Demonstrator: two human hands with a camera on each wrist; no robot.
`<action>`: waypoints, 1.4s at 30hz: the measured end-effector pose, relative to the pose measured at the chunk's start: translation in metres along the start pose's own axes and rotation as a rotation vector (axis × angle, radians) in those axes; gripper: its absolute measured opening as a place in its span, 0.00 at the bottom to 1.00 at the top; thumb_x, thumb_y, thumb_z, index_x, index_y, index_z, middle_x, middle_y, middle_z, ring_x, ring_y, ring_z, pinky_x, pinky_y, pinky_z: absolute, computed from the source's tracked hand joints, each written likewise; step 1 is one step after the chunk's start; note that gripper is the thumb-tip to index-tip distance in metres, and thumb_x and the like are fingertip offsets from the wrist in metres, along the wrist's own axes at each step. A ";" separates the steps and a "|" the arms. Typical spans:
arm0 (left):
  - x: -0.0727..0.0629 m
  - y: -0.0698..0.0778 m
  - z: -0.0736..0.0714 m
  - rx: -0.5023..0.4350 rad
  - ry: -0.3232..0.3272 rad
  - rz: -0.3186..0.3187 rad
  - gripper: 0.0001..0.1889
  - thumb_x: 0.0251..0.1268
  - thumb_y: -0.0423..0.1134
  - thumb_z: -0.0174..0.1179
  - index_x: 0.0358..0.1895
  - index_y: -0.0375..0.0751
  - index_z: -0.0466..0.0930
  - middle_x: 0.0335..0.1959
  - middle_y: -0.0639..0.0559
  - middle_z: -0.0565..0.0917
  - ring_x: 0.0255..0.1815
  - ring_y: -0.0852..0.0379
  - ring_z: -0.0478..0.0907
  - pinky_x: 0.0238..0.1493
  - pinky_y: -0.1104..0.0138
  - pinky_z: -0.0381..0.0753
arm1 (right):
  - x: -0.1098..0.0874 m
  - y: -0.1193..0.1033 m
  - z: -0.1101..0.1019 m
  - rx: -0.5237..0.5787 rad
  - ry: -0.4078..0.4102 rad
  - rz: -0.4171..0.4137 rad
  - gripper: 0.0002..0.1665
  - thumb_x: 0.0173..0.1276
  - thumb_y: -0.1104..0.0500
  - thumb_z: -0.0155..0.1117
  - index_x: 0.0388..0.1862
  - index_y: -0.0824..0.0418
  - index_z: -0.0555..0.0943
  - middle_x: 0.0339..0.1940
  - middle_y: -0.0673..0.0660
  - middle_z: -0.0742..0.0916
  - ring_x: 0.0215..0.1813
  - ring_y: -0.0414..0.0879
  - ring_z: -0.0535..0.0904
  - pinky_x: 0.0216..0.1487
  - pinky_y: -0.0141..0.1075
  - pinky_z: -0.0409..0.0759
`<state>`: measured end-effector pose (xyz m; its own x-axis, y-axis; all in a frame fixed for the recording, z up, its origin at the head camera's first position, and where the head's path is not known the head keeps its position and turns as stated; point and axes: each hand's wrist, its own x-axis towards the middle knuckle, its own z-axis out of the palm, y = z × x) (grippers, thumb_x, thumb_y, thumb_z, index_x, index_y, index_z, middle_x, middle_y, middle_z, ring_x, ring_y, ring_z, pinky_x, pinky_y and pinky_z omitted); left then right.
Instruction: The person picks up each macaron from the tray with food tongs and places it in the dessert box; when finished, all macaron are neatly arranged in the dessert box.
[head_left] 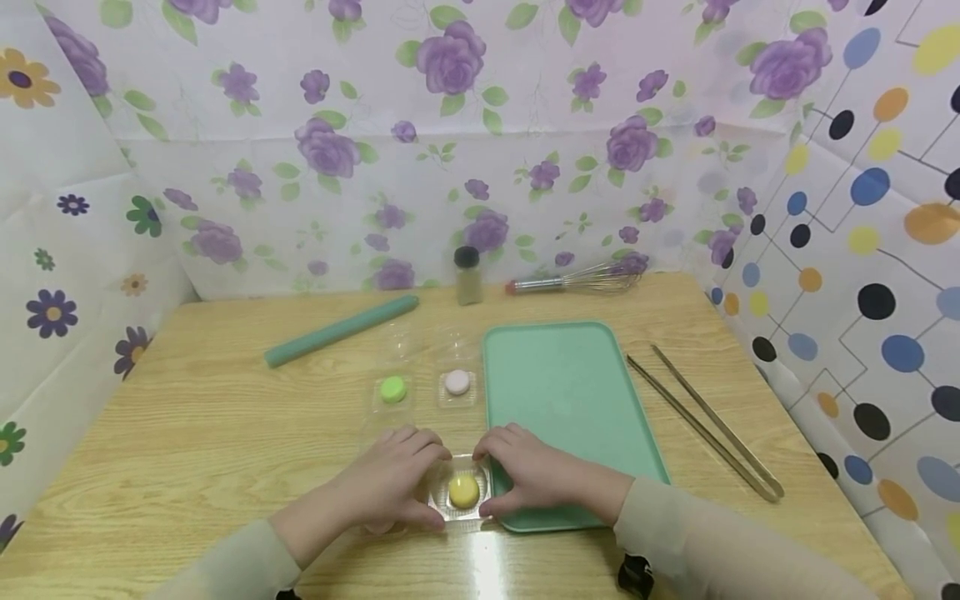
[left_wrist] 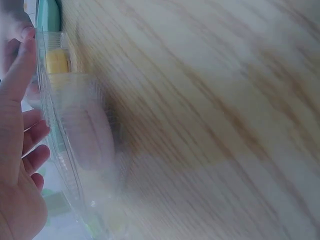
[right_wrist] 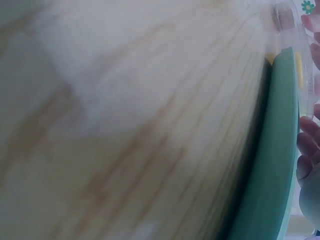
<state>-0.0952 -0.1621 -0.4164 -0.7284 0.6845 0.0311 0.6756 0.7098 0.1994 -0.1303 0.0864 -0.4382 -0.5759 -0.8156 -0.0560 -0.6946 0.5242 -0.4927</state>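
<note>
A yellow macaron (head_left: 463, 492) sits in a clear plastic box (head_left: 442, 509) at the front of the table. My left hand (head_left: 393, 479) holds this box along its left side, fingers at the far corner and thumb at the near one. From the other side my right hand (head_left: 532, 472) grips it the same way, reaching over the edge of the green tray (head_left: 566, 392). Partly hidden beneath the left hand is another clear box with a pinkish macaron (left_wrist: 90, 135). Farther back, a green macaron (head_left: 393, 389) and a pale pink macaron (head_left: 457, 382) lie in open clear boxes.
A teal rolling pin (head_left: 341, 331) lies at the back left. Behind the boxes stands a small black-capped jar (head_left: 468, 279), with a whisk (head_left: 573, 281) beside it. Metal tongs (head_left: 705, 421) lie right of the tray. Patterned cloth (head_left: 450, 167) hangs around the table.
</note>
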 end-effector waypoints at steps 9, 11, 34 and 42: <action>-0.006 -0.008 -0.003 -0.038 0.012 -0.038 0.45 0.40 0.70 0.63 0.60 0.41 0.71 0.57 0.50 0.74 0.58 0.50 0.67 0.59 0.53 0.65 | 0.002 0.002 -0.007 0.101 0.062 -0.005 0.44 0.53 0.35 0.67 0.60 0.59 0.68 0.57 0.54 0.74 0.56 0.45 0.67 0.57 0.39 0.69; -0.008 -0.011 -0.006 -0.051 0.039 -0.042 0.45 0.41 0.69 0.64 0.59 0.40 0.71 0.56 0.48 0.74 0.58 0.49 0.68 0.60 0.51 0.65 | 0.006 0.000 -0.009 0.097 0.073 -0.009 0.43 0.54 0.36 0.67 0.61 0.59 0.68 0.58 0.54 0.73 0.57 0.45 0.67 0.58 0.39 0.69; -0.055 -0.078 -0.025 -0.186 0.123 -0.258 0.34 0.49 0.46 0.70 0.59 0.36 0.71 0.56 0.43 0.76 0.58 0.42 0.69 0.59 0.46 0.65 | 0.076 -0.025 -0.013 0.253 0.015 0.057 0.47 0.58 0.42 0.66 0.70 0.61 0.61 0.61 0.58 0.74 0.59 0.48 0.72 0.56 0.35 0.72; -0.062 -0.084 -0.026 -0.207 0.043 -0.280 0.39 0.45 0.47 0.72 0.62 0.33 0.68 0.59 0.39 0.73 0.58 0.38 0.68 0.59 0.44 0.63 | 0.094 -0.029 -0.009 0.205 0.008 0.095 0.46 0.56 0.46 0.70 0.69 0.61 0.61 0.62 0.58 0.74 0.60 0.46 0.72 0.58 0.34 0.70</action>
<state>-0.1096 -0.2685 -0.4097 -0.8892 0.4574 -0.0128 0.4147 0.8173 0.4002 -0.1682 -0.0032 -0.4211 -0.6389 -0.7622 -0.1040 -0.5351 0.5375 -0.6517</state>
